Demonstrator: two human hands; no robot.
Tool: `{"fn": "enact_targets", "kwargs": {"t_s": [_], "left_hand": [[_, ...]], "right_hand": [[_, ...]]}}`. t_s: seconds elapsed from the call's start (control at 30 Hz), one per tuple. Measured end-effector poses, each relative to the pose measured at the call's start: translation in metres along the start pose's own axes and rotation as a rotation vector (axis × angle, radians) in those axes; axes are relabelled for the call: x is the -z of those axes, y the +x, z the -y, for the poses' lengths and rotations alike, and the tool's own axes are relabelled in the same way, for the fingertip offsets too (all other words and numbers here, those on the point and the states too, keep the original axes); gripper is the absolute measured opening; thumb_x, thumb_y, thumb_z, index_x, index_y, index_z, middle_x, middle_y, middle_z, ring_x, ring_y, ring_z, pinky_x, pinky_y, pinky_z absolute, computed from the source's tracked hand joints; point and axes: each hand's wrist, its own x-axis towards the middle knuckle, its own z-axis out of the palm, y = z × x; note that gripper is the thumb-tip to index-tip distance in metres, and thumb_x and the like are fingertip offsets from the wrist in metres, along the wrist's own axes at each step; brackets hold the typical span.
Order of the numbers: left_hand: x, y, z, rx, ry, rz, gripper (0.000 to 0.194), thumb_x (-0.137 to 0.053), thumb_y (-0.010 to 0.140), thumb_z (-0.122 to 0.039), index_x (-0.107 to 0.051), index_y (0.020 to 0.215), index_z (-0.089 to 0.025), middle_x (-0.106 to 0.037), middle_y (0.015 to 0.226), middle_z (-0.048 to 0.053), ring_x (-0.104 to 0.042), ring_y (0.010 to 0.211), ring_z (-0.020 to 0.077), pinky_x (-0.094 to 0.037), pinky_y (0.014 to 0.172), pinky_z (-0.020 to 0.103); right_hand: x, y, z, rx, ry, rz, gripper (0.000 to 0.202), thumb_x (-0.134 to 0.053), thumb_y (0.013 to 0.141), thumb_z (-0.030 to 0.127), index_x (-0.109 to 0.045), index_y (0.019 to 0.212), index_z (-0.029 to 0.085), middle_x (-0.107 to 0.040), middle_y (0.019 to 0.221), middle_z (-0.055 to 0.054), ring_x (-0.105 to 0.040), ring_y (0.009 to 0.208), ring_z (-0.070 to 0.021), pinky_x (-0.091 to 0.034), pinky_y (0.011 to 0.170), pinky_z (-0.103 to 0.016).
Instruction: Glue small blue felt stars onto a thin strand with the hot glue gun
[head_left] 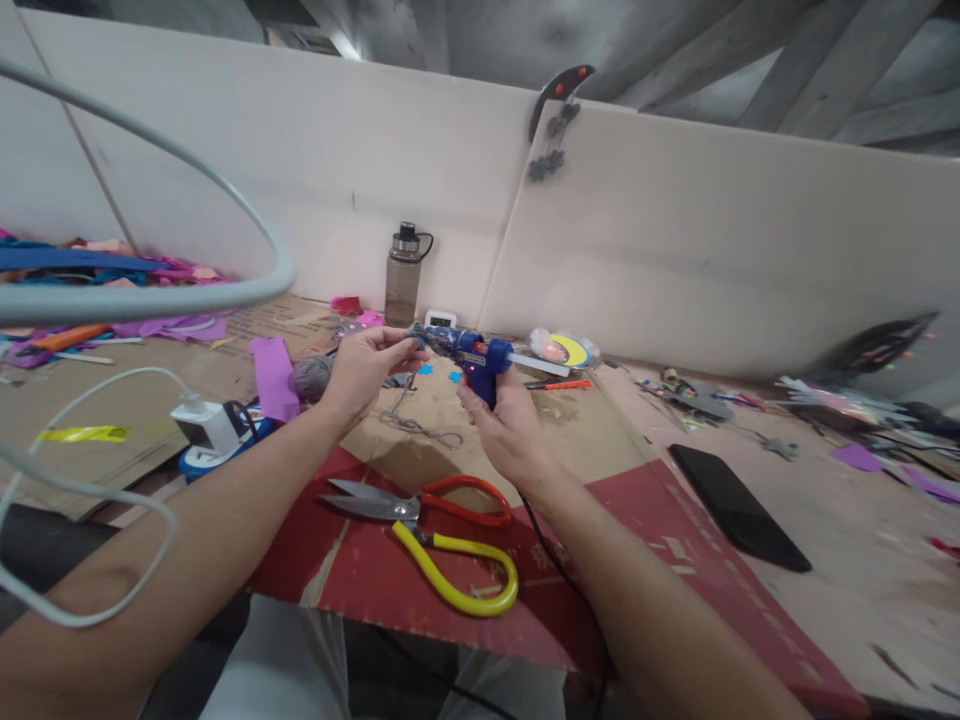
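Note:
A blue glue gun [480,358] with a white glue stick in its rear is gripped by my right hand [510,415], its nozzle pointing left. My left hand [367,375] is closed at the nozzle, fingers pinched on something too small to make out. Small blue star shapes [425,369] and a loop of grey cord [420,430] lie on the cardboard beneath. Nearer to me, between my forearms, rest open scissors [405,508] with one red and one yellow handle. A ball of grey yarn [313,378] sits just left of my left hand.
A bottle [403,275] stands by the white partition [637,220]. A black phone [739,505] lies right. A white plug adapter [210,425] and purple felt [274,378] are left. A pale hoop [277,265] crosses the upper left. Scraps cover both sides.

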Motion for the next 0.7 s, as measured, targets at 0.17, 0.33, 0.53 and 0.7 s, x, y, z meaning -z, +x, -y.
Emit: {"fn": "enact_targets", "kwargs": {"t_s": [0.17, 0.33, 0.53, 0.7], "left_hand": [[0.0009, 0.0002, 0.0001, 0.0, -0.002, 0.003, 0.029, -0.083, 0.062, -0.032, -0.068, 0.078, -0.013, -0.072, 0.074, 0.006, -0.07, 0.069, 0.0166, -0.058, 0.072, 0.03], [0.0015, 0.0007, -0.0011, -0.017, -0.028, 0.003, 0.029, -0.083, 0.062, -0.03, -0.068, 0.078, -0.012, -0.072, 0.073, 0.005, -0.07, 0.068, 0.0165, -0.058, 0.074, 0.032], [0.0006, 0.0005, -0.0012, -0.016, -0.034, 0.01, 0.028, -0.083, 0.063, -0.03, -0.069, 0.077, -0.012, -0.072, 0.073, 0.005, -0.07, 0.068, 0.0159, -0.058, 0.072, 0.03], [-0.0012, 0.0002, -0.0009, 0.002, -0.036, 0.007, 0.026, -0.083, 0.063, -0.03, -0.068, 0.076, -0.012, -0.071, 0.071, 0.004, -0.071, 0.068, 0.0158, -0.058, 0.07, 0.028]], "right_hand": [[0.0004, 0.0005, 0.0002, -0.013, -0.001, -0.016, 0.028, -0.049, 0.089, 0.033, -0.05, 0.114, 0.021, -0.062, 0.102, -0.009, -0.06, 0.093, -0.0225, -0.05, 0.08, -0.038], [0.0011, 0.0008, -0.0007, -0.003, -0.031, -0.032, 0.027, -0.049, 0.089, 0.032, -0.052, 0.113, 0.021, -0.062, 0.101, -0.009, -0.059, 0.095, -0.0233, -0.05, 0.08, -0.039], [-0.0016, 0.0004, -0.0012, 0.081, 0.001, -0.082, 0.025, -0.051, 0.088, 0.029, -0.053, 0.111, 0.02, -0.063, 0.099, -0.009, -0.059, 0.09, -0.023, -0.048, 0.083, -0.041], [-0.0037, -0.0003, -0.0011, 0.081, 0.007, -0.076, 0.02, -0.052, 0.087, 0.029, -0.054, 0.106, 0.02, -0.064, 0.096, -0.009, -0.059, 0.086, -0.0227, -0.048, 0.08, -0.041]]}}
